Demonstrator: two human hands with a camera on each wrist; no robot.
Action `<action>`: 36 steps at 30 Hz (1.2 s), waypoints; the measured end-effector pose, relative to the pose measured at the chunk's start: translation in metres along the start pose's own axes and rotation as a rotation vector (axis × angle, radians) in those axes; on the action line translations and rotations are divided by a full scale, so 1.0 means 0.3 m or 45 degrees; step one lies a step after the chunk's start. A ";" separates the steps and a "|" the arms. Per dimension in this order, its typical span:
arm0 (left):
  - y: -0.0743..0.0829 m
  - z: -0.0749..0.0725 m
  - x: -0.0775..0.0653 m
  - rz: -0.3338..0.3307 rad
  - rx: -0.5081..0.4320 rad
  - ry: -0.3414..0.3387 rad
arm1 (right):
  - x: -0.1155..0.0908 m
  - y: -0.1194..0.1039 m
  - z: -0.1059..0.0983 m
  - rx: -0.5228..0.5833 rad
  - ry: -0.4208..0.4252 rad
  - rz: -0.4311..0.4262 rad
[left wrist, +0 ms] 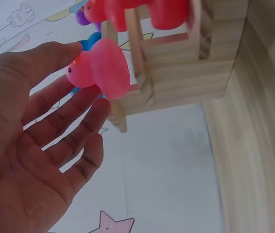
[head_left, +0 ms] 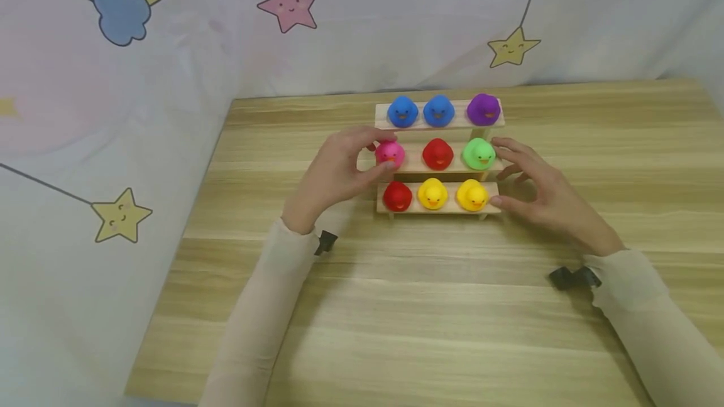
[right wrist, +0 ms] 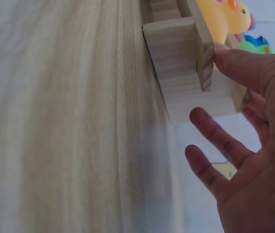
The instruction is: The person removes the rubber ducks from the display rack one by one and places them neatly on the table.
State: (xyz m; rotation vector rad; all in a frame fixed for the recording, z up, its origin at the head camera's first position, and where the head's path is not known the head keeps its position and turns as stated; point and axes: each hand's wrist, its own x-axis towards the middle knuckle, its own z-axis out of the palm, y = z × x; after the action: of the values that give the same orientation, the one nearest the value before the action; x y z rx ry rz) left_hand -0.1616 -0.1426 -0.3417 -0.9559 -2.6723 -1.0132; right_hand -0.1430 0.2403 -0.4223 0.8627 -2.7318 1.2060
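On the middle step of a three-step wooden rack (head_left: 413,157), my left hand (head_left: 339,165) pinches a pink rubber duck (head_left: 390,156) between thumb and fingers at the left end. A red duck (head_left: 438,155) and a light green duck (head_left: 478,154) share that step. At the rack's right end is my right hand (head_left: 543,193), its fingers spread. Its thumb (right wrist: 242,65) touches the end of the lowest step, near a yellow duck (head_left: 472,196), while the upper fingers lie close beside the green duck. No duck is in the right hand.
Along the top step sit two blue ducks (head_left: 403,112) and a purple duck (head_left: 483,110). The lowest step also bears a red duck (head_left: 398,197) and another yellow duck (head_left: 432,194). Behind the wooden table (head_left: 424,319) hangs a pale cloth (head_left: 362,49) printed with stars.
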 end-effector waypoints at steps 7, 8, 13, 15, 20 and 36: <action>-0.018 -0.071 -0.014 -0.031 -0.028 0.007 | -0.002 0.004 -0.001 0.012 0.013 -0.023; -0.024 -0.083 -0.019 -0.044 -0.025 0.015 | -0.003 0.004 -0.001 0.008 0.012 -0.022; -0.054 -0.139 -0.038 -0.123 -0.021 0.062 | -0.004 0.001 -0.003 -0.006 0.003 0.008; -0.068 -0.156 -0.044 -0.150 -0.016 0.074 | -0.004 0.001 -0.004 -0.003 0.001 0.017; -0.096 -0.192 -0.060 -0.252 -0.008 0.068 | -0.004 0.002 -0.004 -0.006 0.002 0.015; -0.185 -0.265 -0.116 -0.453 0.025 0.008 | -0.004 -0.001 -0.001 0.002 0.000 -0.026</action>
State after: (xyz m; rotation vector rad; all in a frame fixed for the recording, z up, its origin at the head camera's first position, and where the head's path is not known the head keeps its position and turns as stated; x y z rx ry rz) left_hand -0.1754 -0.2429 -0.3228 -0.4783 -2.9045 -1.0432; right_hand -0.1419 0.2408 -0.4223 0.8881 -2.7154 1.2051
